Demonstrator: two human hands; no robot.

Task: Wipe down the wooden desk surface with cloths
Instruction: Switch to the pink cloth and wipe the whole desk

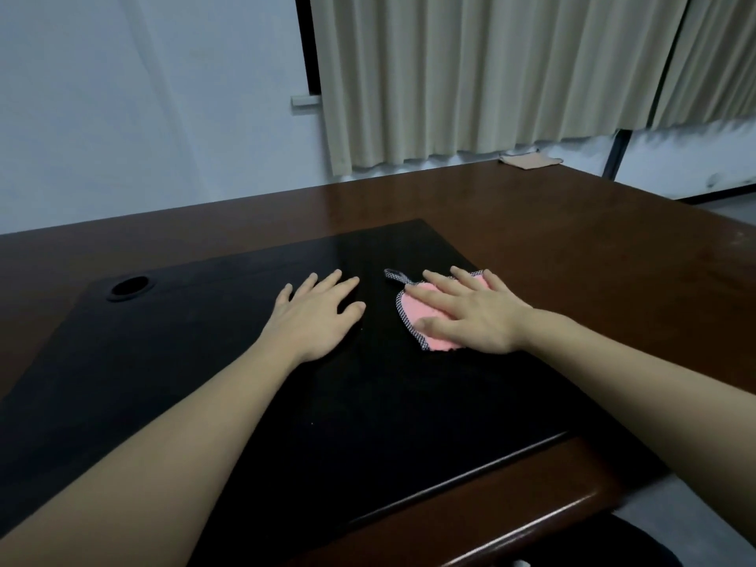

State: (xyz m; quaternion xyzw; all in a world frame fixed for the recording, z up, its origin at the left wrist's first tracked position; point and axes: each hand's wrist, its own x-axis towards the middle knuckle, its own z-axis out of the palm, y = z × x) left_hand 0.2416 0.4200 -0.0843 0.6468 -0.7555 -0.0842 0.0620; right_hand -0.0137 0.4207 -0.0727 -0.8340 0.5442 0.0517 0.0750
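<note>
A pink cloth (415,313) with a dotted grey border and a small hanging loop lies on the black inlay (204,362) of the wooden desk (593,255). My right hand (470,311) lies flat on the cloth with straight, spread fingers and covers most of it. My left hand (317,311) rests flat on the black inlay just left of the cloth, fingers straight, holding nothing. A second, beige cloth (529,160) lies at the desk's far right edge.
A round cable hole (130,286) sits in the inlay's far left corner. Beige curtains (491,75) hang behind the desk beside a white wall (143,96). The desk's near edge (552,521) runs across the lower right.
</note>
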